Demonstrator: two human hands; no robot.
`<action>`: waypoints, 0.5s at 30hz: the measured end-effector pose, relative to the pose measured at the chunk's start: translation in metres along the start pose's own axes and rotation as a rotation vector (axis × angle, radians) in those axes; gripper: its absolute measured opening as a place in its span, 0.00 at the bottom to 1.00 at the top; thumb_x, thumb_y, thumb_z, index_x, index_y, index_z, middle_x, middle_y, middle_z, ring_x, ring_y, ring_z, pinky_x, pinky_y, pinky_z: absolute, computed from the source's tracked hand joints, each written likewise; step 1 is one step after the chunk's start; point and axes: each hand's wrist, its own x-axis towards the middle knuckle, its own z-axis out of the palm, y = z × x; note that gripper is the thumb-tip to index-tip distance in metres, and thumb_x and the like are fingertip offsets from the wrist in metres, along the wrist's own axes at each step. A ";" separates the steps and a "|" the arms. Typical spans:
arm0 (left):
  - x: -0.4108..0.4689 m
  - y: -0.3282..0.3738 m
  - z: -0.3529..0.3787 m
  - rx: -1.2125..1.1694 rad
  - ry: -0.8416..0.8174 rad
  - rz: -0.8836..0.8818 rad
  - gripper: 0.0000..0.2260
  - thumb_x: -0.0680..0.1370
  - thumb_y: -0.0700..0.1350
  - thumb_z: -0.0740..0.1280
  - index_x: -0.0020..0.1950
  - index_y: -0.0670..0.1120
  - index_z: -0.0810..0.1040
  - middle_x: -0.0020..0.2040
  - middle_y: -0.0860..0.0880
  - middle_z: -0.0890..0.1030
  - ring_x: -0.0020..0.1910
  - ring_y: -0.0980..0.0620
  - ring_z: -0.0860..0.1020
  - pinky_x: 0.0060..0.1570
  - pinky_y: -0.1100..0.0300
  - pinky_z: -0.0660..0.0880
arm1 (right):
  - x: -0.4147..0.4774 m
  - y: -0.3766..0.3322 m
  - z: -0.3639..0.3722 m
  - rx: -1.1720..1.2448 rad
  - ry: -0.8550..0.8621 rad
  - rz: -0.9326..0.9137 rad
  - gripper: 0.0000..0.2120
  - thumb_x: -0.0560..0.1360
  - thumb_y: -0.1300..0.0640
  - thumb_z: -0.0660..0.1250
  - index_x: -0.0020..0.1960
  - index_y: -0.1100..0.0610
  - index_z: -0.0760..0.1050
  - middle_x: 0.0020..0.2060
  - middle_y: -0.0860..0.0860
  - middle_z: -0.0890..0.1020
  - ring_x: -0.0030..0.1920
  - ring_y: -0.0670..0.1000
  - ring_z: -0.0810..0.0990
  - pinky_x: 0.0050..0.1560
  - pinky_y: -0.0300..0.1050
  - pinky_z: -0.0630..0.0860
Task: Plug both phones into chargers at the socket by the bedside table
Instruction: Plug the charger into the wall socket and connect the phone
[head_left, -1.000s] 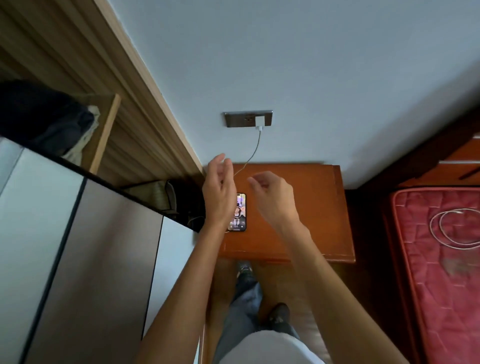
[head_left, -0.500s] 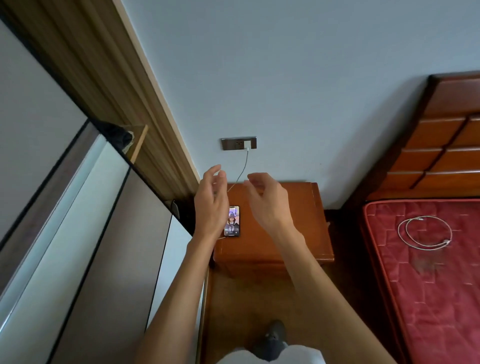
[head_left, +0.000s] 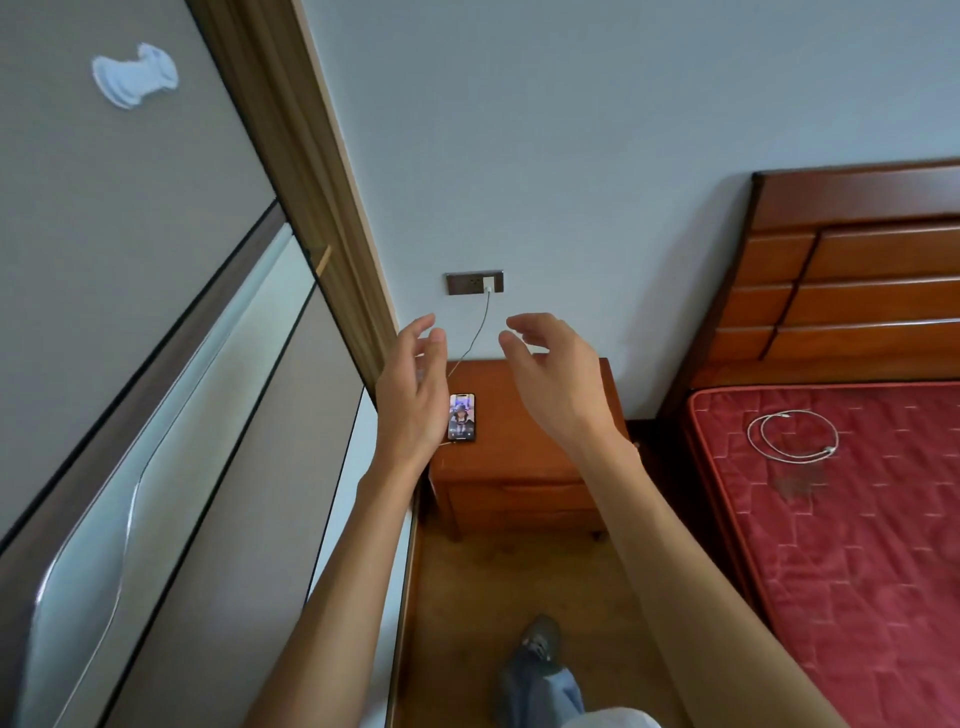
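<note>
Nearest, one shoe (head_left: 540, 642) stands on the wooden floor, set back from the bedside table (head_left: 524, 467). Both forearms reach forward over it. The left hand (head_left: 410, 395) and the right hand (head_left: 558, 379) hang in the air above the table with fingers loosely spread and slightly curled. Neither holds or touches anything, probably because they are free between steps.

Beyond the left hand a phone (head_left: 462, 417) lies flat and face up on the left part of the table top, its screen lit. A thin cable (head_left: 480, 332) drops from a white charger (head_left: 488, 284) in the wall socket (head_left: 462, 283) to the table. It appears to reach the phone's near end, though the join is too small to confirm. Lying right under the socket keeps that cable slack.

To the right, a second cable (head_left: 792, 434) lies coiled on the red mattress (head_left: 857, 545), well apart from the table, likely for the other phone.

By count: two hands, one phone in view, one charger in the socket, two cables. A second phone is nowhere to be seen, so about half the job looks done.
</note>
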 end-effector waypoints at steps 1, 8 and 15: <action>-0.016 0.005 -0.007 -0.004 0.002 0.003 0.17 0.85 0.53 0.57 0.72 0.51 0.73 0.66 0.55 0.77 0.61 0.59 0.74 0.54 0.71 0.68 | -0.016 -0.005 -0.006 -0.007 0.008 -0.017 0.14 0.81 0.51 0.64 0.64 0.53 0.78 0.61 0.49 0.82 0.60 0.46 0.79 0.50 0.27 0.70; -0.105 0.056 -0.052 0.001 0.030 0.053 0.16 0.85 0.53 0.57 0.71 0.51 0.73 0.66 0.52 0.78 0.62 0.57 0.75 0.52 0.74 0.68 | -0.104 -0.054 -0.052 0.052 0.044 -0.080 0.13 0.81 0.52 0.64 0.63 0.52 0.78 0.61 0.48 0.82 0.59 0.46 0.79 0.52 0.28 0.74; -0.175 0.098 -0.085 -0.028 0.071 0.121 0.18 0.85 0.56 0.57 0.72 0.53 0.73 0.68 0.52 0.79 0.68 0.56 0.75 0.60 0.68 0.71 | -0.175 -0.099 -0.095 0.154 0.094 -0.193 0.12 0.81 0.52 0.64 0.62 0.52 0.79 0.58 0.47 0.83 0.59 0.44 0.79 0.61 0.40 0.77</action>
